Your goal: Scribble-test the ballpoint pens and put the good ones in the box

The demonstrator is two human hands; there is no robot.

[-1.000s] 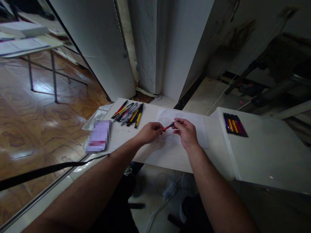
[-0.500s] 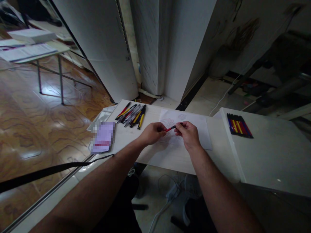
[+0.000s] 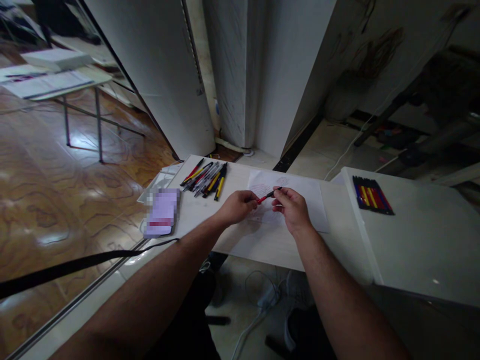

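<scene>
A pale worktop (image 3: 270, 247) runs across the middle, and a white second surface (image 3: 423, 245) meets its right end. A sheet of paper (image 3: 313, 212) with reddish markings lies along the worktop's far edge, partly covered by the hands. At the far left corner sits a loose heap of pens (image 3: 206, 179), yellow, red, black and clear-barrelled, lying at mixed angles. A flat row of pens (image 3: 371, 196), with black ends and blue, red and yellow barrels, lies near the second surface's far left corner. A purple panel (image 3: 163, 207), blurred beyond reading, stands at the worktop's left edge. The left hand (image 3: 238, 206) is closed narrowly, thumb against forefinger, on the red end of a pen. The right hand (image 3: 292, 206) pinches its black end between thumb and forefinger, the other fingers loosely curled. That red-and-black pen (image 3: 265, 197), the smallest thing here, slants between the two hands above the paper, nearer the worktop's far edge than its near one.
</scene>
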